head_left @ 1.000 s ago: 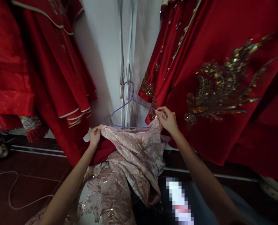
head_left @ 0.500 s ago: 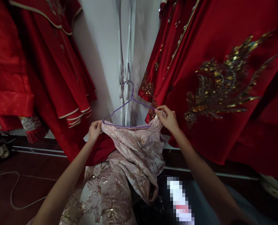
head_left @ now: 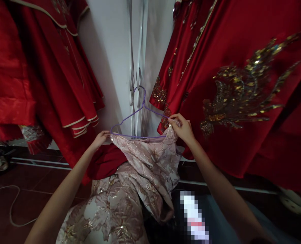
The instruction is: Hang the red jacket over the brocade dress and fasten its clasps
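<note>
A purple wire hanger point(head_left: 130, 117) hangs by its hook from white looped straps point(head_left: 138, 81). On its lower bar sits the neckline of a pale pink and gold floral dress point(head_left: 150, 152), whose skirt falls in folds toward me. My right hand point(head_left: 183, 129) is closed, pinching the dress's right shoulder by the hanger's right arm. At the hanger's left end, my left hand point(head_left: 101, 138) has its fingers together at the dress's left shoulder edge; its fingertips are partly hidden. Red cloth point(head_left: 106, 161) lies just below the left hand.
Red garments point(head_left: 76, 84) with cream trim hang on the left. More red garments point(head_left: 229, 145) with gold sequin embroidery hang on the right. A white wall point(head_left: 102, 51) stands behind. Low metal rails point(head_left: 46, 162), a pale cable point(head_left: 12, 206) and shoes point(head_left: 1, 163) are near the floor.
My left hand has shifted slightly left and its fingers have straightened at the hanger's end. The dress's left shoulder sits slightly lower beside the hanger tip. My right hand keeps its pinch.
</note>
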